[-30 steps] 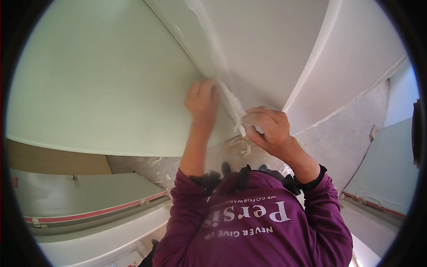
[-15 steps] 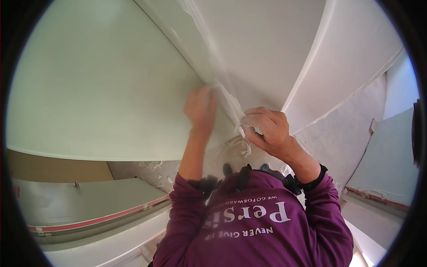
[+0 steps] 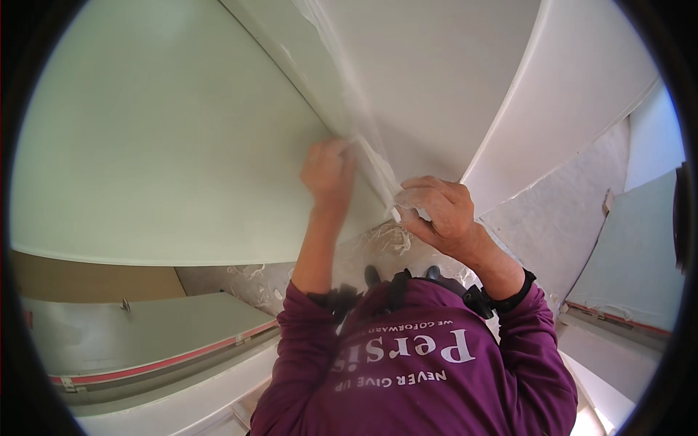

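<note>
A thin, crumpled white strip (image 3: 376, 161) runs down the edge where a large pale green panel (image 3: 167, 145) meets a grey-white panel (image 3: 429, 65). At its lower end my right hand (image 3: 440, 209) is closed, thumb and fingers pinching the strip, with a short bit of it sticking out below. White dust coats these fingers. Higher up and to the left, my left hand (image 3: 329, 171) is closed against the green panel's edge, its fingertips at the strip's upper part. That hand is slightly blurred, and its grip is partly hidden.
White shreds (image 3: 392, 236) lie on the grey floor (image 3: 327, 254) around my feet. Another greenish panel (image 3: 145, 327) with a red-edged rail stands at the lower left. A white curved panel (image 3: 552, 109) rises on the right, with a pale green board (image 3: 632, 254) beyond it.
My left hand has shifted very slightly at the seam and is less blurred. The right hand keeps its pinch almost in place. The view has tilted slightly.
</note>
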Motion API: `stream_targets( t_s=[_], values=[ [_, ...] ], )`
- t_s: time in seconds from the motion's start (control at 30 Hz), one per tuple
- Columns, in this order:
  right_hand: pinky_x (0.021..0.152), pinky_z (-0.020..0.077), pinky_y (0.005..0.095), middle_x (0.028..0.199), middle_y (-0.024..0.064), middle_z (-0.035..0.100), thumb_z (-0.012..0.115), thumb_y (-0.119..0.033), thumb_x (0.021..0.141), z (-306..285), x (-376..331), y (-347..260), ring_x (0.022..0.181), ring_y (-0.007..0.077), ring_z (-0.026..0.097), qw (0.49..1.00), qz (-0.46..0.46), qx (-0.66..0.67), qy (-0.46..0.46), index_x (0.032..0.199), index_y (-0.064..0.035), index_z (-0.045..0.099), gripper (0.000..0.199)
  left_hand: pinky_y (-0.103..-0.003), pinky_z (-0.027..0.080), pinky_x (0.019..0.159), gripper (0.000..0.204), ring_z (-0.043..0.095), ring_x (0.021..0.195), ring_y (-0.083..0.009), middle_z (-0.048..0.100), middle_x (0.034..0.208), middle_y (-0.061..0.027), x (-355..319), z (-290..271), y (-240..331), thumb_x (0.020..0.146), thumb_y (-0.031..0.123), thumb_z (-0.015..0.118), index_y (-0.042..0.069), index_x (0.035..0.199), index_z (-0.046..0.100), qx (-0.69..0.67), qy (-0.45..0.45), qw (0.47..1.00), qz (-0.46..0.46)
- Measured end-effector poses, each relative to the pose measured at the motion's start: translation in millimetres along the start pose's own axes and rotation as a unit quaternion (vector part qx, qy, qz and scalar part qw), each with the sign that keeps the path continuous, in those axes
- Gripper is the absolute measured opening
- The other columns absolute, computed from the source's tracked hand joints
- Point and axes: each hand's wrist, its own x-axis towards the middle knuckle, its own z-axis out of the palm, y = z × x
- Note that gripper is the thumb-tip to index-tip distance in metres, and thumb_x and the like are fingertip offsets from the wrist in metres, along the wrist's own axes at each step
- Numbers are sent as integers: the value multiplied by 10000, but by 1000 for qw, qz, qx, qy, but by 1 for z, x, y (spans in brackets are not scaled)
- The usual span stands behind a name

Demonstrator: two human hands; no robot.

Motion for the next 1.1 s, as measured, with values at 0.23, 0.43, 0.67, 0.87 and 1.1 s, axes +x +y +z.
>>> stream_targets(
  t_s=[0.23, 0.43, 0.67, 0.87, 1.1],
  values=[
    [439, 425, 284, 766, 99, 573, 637, 44, 606, 4, -13, 0, 550, 212, 550, 1000, 6, -8, -30, 804, -27, 531, 235, -273, 445, 576, 126, 524, 653, -159, 562, 766, -66, -17, -16, 24, 830, 131, 527, 14, 876, 542, -324, -128, 841, -414],
    [444, 431, 294, 771, 99, 565, 642, 40, 602, 3, -10, -5, 565, 215, 550, 998, 2, -29, -59, 807, -26, 526, 245, -322, 452, 668, 317, 557, 740, -202, 550, 807, -69, 11, 0, 48, 866, 280, 441, -6, 999, 473, -666, -118, 527, -514],
    [471, 444, 289, 764, 102, 573, 639, 50, 605, 4, -14, -13, 575, 215, 561, 992, 29, -70, -101, 820, -19, 533, 250, -321, 383, 634, 224, 422, 671, -180, 436, 719, -23, 20, 14, 44, 882, 298, 447, 93, 790, 453, -785, -37, 372, -494],
    [538, 467, 296, 719, 131, 598, 624, -20, 696, 1, 29, -34, 596, 251, 592, 981, 184, -60, -30, 887, 7, 527, 216, -276, 354, 576, 219, 364, 577, -140, 378, 644, -6, 24, 16, 56, 845, 284, 500, 73, 820, 448, -724, -1, 398, -563],
    [532, 456, 328, 683, 118, 604, 598, -162, 743, 42, 69, 9, 578, 259, 584, 929, 258, -257, -68, 886, -5, 551, 217, -239, 401, 574, 136, 459, 637, -99, 457, 725, 7, 15, 34, 37, 866, 223, 479, 91, 898, 486, -603, -55, 628, -489]
  ],
)
